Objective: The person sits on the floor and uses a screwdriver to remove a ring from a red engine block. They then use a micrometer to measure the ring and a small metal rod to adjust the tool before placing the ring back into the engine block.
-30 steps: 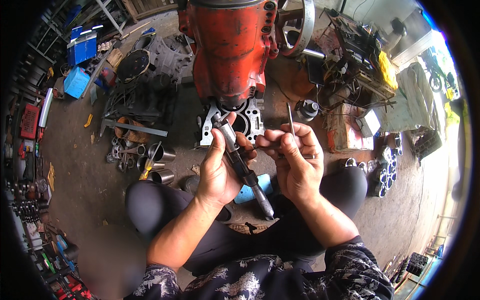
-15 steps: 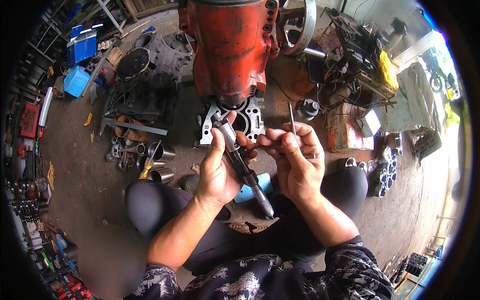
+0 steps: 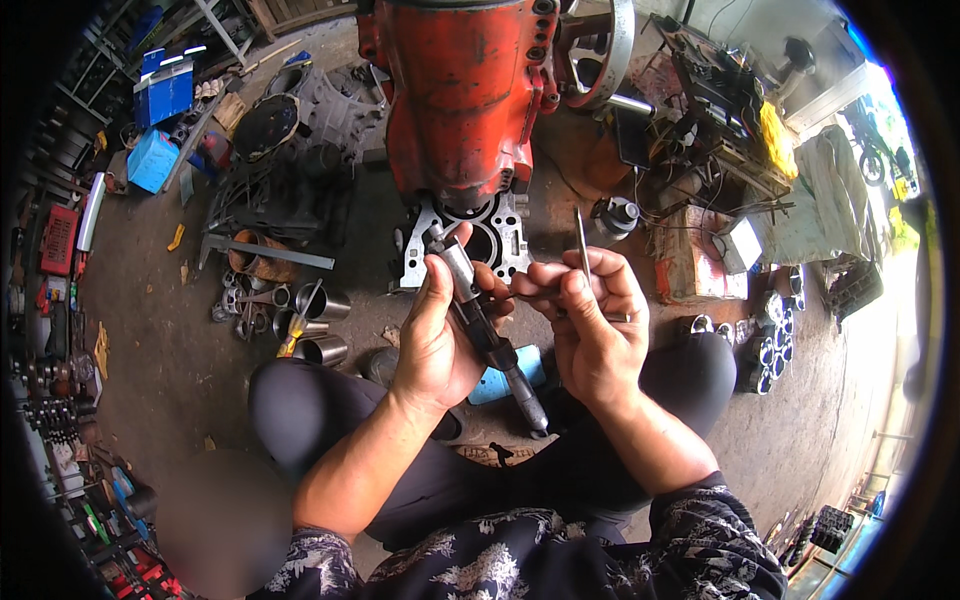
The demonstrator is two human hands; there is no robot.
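My left hand [image 3: 430, 345] is closed round a long cylindrical metal tool [image 3: 522, 390], steel at its upper end and black along the middle. The tool slants down to the right, its narrow lower end above my crossed legs. Close beside it, my right hand [image 3: 605, 325] holds a slim metal rod [image 3: 581, 242] that points upward between thumb and fingers. The right fingertips also pinch a thin dark piece [image 3: 514, 294] reaching toward the tool's side; where it meets the tool is hard to see. Beneath my hands lies a light-blue flat object [image 3: 508, 377].
Ahead stands a large red machine [image 3: 455, 100] over a metal engine block [image 3: 413, 262]. On the left floor lie connecting rods [image 3: 252, 303], metal cylinder sleeves [image 3: 325, 350] and a yellow-handled screwdriver [image 3: 292, 337]. A worn box [image 3: 700, 265] and several shiny rings [image 3: 768, 350] sit right.
The rod in my right hand has tilted slightly to the left, its tip a little lower. My left hand and the tool stay almost where they were.
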